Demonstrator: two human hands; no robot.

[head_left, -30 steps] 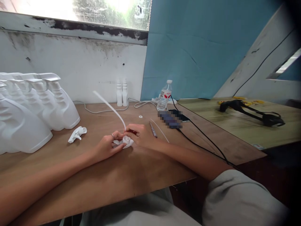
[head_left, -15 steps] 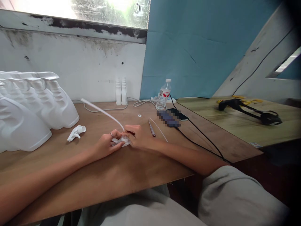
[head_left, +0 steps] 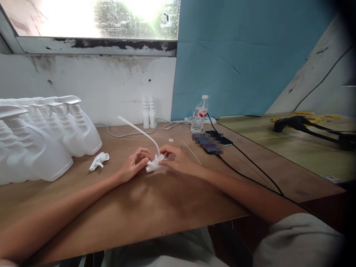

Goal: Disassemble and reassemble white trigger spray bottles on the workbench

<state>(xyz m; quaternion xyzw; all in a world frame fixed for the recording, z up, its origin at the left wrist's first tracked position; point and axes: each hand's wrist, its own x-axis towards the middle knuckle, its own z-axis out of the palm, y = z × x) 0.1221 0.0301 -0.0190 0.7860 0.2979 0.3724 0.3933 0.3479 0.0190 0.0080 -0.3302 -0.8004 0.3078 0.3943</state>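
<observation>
A worker's right hand (head_left: 178, 161), thumb and fingers closed, pinches a white spray head (head_left: 152, 165), tube (head_left: 144, 134) angled toward ten o'clock, at three o'clock from a loose trigger (head_left: 99, 161), while the half-curled left hand (head_left: 132, 167) at nine, hold unclear, would best brace it.

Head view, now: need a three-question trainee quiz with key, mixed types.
1. True or false: the water bottle has its cap on.

2. What rises from the white spray head at the right hand?
A) a black cable
B) a curved white tube
C) a wooden stick

3. Fill in: the loose spray head lies on the table between the big white bottles and the ____ hand.

Key: 1 true; 2 B; 3 left.
</observation>
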